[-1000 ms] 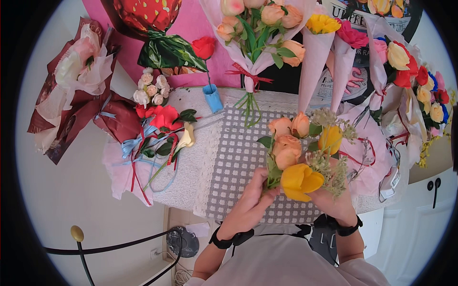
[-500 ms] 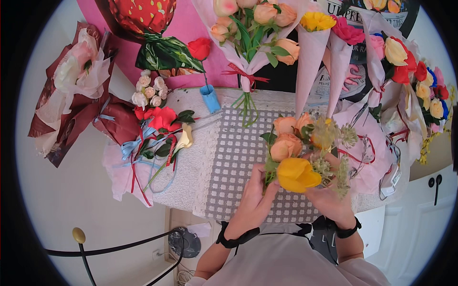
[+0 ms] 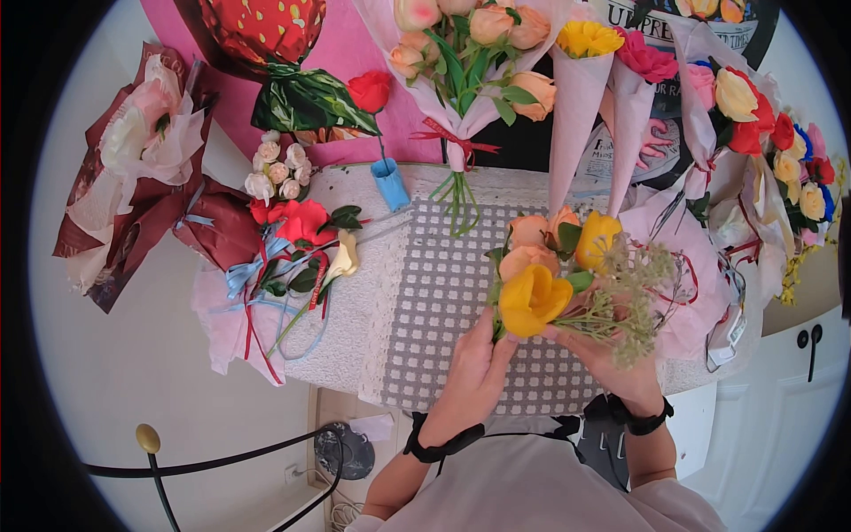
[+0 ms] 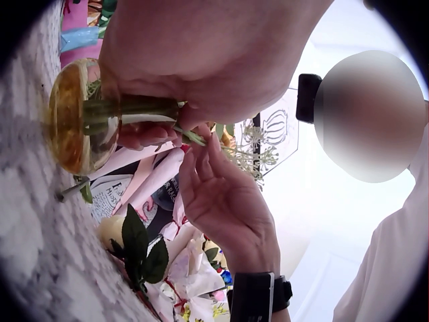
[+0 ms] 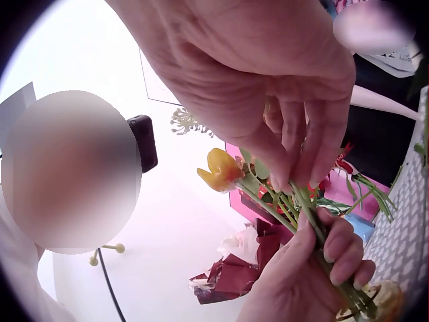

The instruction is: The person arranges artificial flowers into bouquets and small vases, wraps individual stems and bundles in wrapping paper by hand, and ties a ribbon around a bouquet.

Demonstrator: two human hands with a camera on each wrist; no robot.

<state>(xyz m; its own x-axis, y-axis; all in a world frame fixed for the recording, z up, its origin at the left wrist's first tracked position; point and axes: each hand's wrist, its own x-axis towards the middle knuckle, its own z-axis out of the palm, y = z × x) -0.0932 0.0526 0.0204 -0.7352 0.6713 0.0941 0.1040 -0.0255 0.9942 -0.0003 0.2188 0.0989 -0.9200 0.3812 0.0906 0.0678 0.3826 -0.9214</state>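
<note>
The left hand (image 3: 470, 381) grips the neck of an amber glass vase (image 4: 66, 124) with green stems inside. Beyond its thumb, the right hand (image 5: 295, 87) pinches stems (image 5: 301, 194) between its fingertips. Above the hands in the head view are a yellow tulip (image 3: 534, 300), a second yellow tulip (image 3: 598, 239), peach roses (image 3: 528, 259) and a spray of small pale flowers (image 3: 634, 306) beside the right hand. From the head view, the vase is hidden under the blooms and hands.
A checked cloth (image 3: 434, 310) lies beneath the hands. Red flowers (image 3: 303, 222) and ribbons are at left, with a dark red bouquet (image 3: 213, 222) beyond. Wrapped cones (image 3: 576, 133) and pink paper (image 3: 665, 222) stand or lie at the back and right.
The front tulip has shifted left and up. The pale spray now spreads out to the right, and the rear tulip is in plain view again. The right hand has moved slightly up.
</note>
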